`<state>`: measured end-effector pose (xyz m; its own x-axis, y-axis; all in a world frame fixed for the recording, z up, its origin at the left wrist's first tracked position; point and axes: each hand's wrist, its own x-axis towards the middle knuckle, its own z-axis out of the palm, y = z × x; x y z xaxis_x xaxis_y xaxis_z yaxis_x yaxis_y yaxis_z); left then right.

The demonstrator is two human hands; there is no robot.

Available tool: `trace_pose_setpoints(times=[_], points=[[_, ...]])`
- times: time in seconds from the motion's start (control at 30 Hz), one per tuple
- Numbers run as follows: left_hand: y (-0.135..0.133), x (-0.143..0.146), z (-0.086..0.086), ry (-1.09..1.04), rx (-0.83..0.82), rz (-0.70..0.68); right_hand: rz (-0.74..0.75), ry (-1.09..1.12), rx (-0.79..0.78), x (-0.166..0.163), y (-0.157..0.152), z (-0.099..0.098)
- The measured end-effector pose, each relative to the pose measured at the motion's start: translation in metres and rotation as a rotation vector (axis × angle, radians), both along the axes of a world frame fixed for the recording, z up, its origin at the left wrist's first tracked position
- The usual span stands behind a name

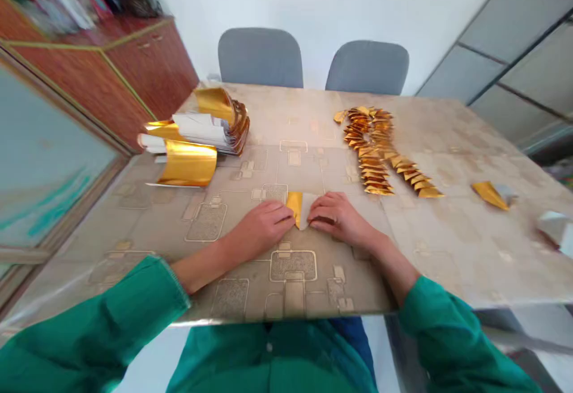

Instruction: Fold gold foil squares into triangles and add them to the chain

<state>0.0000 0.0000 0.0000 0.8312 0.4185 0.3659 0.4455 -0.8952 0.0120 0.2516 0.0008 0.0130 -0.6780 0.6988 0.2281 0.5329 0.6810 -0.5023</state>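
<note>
Both of my hands meet at a small sheet of gold foil paper (294,202) near the front middle of the table. The sheet is partly folded, gold on its left part and pale on its right. My left hand (271,226) has its fingers closed on the sheet's left edge. Opposite it, my right hand (338,217) is curled with its fingertips on the pale right side. To the left lies a stack of gold and white paper sheets (201,133), with a loose curled gold sheet (188,163) in front. Rows of folded gold paper pieces (373,142) stand at the back right.
A single folded gold piece (491,195) and a crumpled white and gold paper (555,229) lie farther right on the patterned tablecloth (286,297). Two grey chairs (261,57) stand behind the table. A red-brown cabinet (143,61) with blurred items on top is at the left.
</note>
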Motion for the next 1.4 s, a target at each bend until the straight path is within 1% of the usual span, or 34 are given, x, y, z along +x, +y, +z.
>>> trace_pose_setpoints(times=[0.13, 0.3, 0.37, 0.5, 0.6, 0.7, 1.0, 1.23, 1.4], points=[[-0.01, 0.0, 0.001, 0.003, -0.024, 0.041, -0.036, 0.032, -0.048, 0.0, 0.003, -0.004], [-0.012, 0.001, 0.0, -0.028, -0.065, 0.004, -0.135, 0.075, -0.082, -0.006, 0.006, -0.01], [-0.012, 0.002, -0.001, -0.048, -0.08, -0.004, -0.184, 0.068, -0.086, -0.009, 0.005, -0.011], [-0.013, 0.003, 0.0, -0.075, -0.107, 0.026, -0.264, 0.034, -0.085, -0.014, 0.002, -0.012], [-0.015, 0.004, 0.001, -0.073, -0.137, 0.045, -0.291, 0.015, -0.077, -0.016, 0.0, -0.011], [-0.015, 0.003, -0.001, -0.05, -0.154, 0.036, -0.305, -0.002, -0.066, -0.018, -0.001, -0.01], [-0.015, 0.003, -0.006, -0.007, -0.14, 0.032, -0.343, -0.029, -0.043, -0.021, -0.003, -0.013], [-0.018, 0.004, 0.0, 0.042, -0.106, 0.062, -0.415, -0.111, 0.028, -0.024, -0.009, -0.014], [-0.021, 0.004, 0.001, 0.049, -0.05, 0.072, -0.469, -0.098, 0.016, -0.016, -0.009, -0.017]])
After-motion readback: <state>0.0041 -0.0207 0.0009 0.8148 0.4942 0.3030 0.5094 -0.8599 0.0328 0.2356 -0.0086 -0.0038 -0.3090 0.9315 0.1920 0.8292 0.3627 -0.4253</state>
